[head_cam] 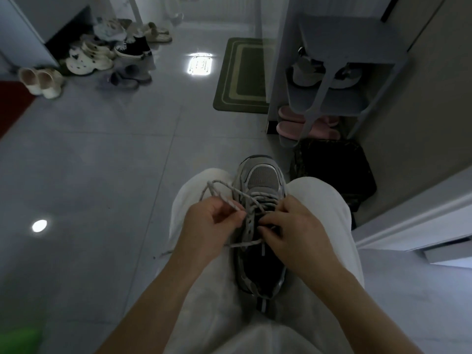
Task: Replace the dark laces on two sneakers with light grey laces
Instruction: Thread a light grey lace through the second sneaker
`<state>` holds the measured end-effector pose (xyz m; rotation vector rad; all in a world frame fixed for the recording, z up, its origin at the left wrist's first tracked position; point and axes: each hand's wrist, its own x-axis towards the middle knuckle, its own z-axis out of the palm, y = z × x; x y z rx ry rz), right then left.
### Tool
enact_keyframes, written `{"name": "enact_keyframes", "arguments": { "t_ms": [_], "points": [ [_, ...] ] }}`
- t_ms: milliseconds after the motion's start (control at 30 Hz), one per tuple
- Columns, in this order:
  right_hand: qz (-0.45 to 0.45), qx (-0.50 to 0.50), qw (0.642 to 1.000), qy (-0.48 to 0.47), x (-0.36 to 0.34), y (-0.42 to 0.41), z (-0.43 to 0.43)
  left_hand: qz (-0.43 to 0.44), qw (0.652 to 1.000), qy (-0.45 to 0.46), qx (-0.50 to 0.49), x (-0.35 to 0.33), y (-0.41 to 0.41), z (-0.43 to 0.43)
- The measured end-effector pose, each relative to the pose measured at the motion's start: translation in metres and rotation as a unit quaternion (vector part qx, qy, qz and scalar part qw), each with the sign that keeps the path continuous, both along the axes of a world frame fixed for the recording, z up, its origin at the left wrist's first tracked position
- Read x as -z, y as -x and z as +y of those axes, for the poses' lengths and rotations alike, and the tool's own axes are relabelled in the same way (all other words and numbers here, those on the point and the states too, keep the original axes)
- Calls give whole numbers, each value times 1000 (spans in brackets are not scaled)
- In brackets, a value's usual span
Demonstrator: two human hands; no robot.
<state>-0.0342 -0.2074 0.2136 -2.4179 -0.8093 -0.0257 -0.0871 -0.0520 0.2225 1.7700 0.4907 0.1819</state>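
Sneaker (260, 226): a grey sneaker lies wedged between the person's thighs on the lap, toe pointing away, opening facing up; I judge it is parked there so both hands stay free and the eyelet rows face the eyes.
Light grey lace (224, 194): already crossed through the lower eyelets near the toe; loose loops rise over the left thigh, and one run crosses the tongue toward the left, trailing off the leg.
Left hand (212, 221): fingers curled together, pinched on the lace's free end just beside the left eyelet row, the tip angled at an eyelet, likely to feed it through.
Right hand (291, 226): fingers bent and pressed on the right eyelet flap, touching the sneaker; it seems to steady or spread the upper, but whether it also pinches a strand is too dim to tell.
Lace relative to hands: the working end sits in the left hand's fingertips, between the two hands, right over the tongue.
Stage: lacing looks partway up, with upper eyelets not yet filled.
Trousers (319, 200): pale fabric makes a soft cradle that keeps the shoe from rolling.
Second sneaker: not visible near the lap.
Floor (102, 162): glossy grey tiles; a shoe rack (332, 80) stands ahead to the right, well apart from the work.
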Motion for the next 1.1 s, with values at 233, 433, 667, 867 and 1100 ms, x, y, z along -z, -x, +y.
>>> {"name": "enact_keyframes", "arguments": {
  "t_ms": [233, 433, 667, 867, 1100],
  "points": [
    [-22, 13, 999, -25, 3, 1, 5, 28, 992, -118, 37, 10, -3, -3],
    [-25, 42, 999, -5, 12, 2, 8, 52, 987, -146, 32, 15, -7, -6],
    [49, 44, 996, -67, 23, 4, 8, 65, 982, -172, 45, 6, -3, -11],
    [68, 46, 993, -91, 21, 2, 5, 102, 986, -95, 96, 9, 0, -14],
    [-39, 89, 989, -108, -2, -3, -40, 108, 982, -132, 78, 10, -3, -2]
  ]
}}
